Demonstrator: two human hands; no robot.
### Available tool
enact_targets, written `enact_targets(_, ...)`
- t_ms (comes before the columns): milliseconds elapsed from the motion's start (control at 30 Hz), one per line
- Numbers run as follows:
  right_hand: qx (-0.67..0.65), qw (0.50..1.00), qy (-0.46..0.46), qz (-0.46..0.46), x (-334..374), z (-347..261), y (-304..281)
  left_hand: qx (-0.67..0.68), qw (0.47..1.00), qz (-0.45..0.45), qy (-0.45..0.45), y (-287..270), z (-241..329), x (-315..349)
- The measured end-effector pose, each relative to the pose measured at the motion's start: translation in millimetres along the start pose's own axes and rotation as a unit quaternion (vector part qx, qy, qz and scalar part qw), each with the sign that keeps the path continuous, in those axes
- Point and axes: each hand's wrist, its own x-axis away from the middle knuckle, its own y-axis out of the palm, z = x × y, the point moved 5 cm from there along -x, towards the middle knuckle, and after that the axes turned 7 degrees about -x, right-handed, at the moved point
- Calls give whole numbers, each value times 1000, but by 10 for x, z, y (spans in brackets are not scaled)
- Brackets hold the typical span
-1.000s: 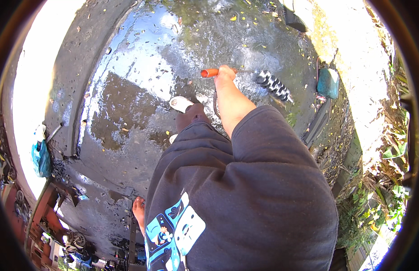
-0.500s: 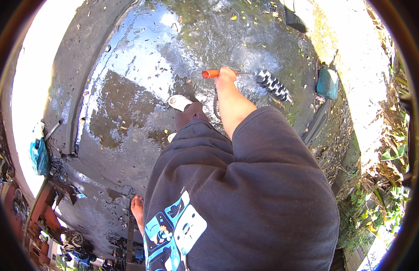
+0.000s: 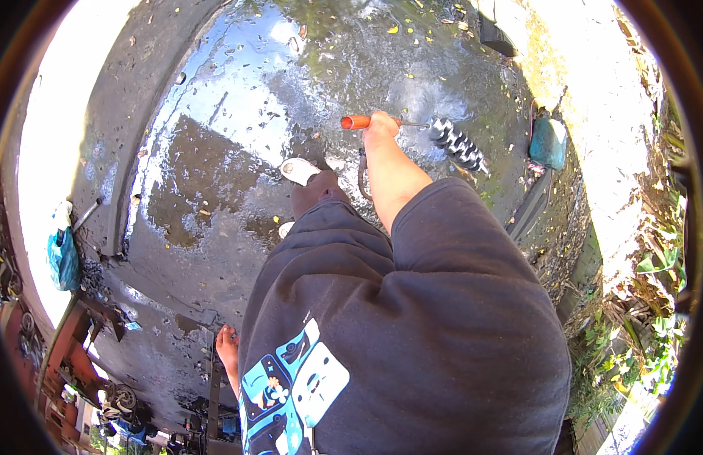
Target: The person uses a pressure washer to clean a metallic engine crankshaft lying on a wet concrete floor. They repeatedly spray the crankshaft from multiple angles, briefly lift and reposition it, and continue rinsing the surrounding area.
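In front of me, my right hand (image 3: 382, 127) is wrapped round the orange handle (image 3: 357, 122) of what looks like a paint roller. The handle's hollow end points left. A thin metal rod runs right from it to a fuzzy black-and-white roller head (image 3: 459, 144), held slanting over the wet ground. Beside my shirt on the left, my left hand (image 3: 227, 345) hangs low, seen only in part. Its fingers look apart, and nothing shows in them. Below my right forearm, a dark curved piece (image 3: 363, 176) is partly hidden.
Wet concrete with puddles (image 3: 237, 114) and scattered leaves surrounds my pale shoe (image 3: 298, 171). A low raised edge (image 3: 124, 205) runs along the left, near a blue plastic bag (image 3: 63, 262). A green-blue container (image 3: 548, 142) stands at the right, before plants (image 3: 620, 356).
My left hand has shifted slightly left. The roller in my right hand has moved only a hair to the right, with the grip unchanged.
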Motion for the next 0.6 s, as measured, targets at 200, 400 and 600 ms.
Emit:
enact_targets(200,-27,999,-14,-11,87,-5,-55,4,1000,-4,-10,14,17,25)
enact_targets(400,-4,1000,-5,-24,155,-74,-68,34,999,3,-38,13,-112,-12)
enact_targets(600,-71,997,-15,-41,231,-31,-29,-28,999,-19,-18,43,-91,-346)
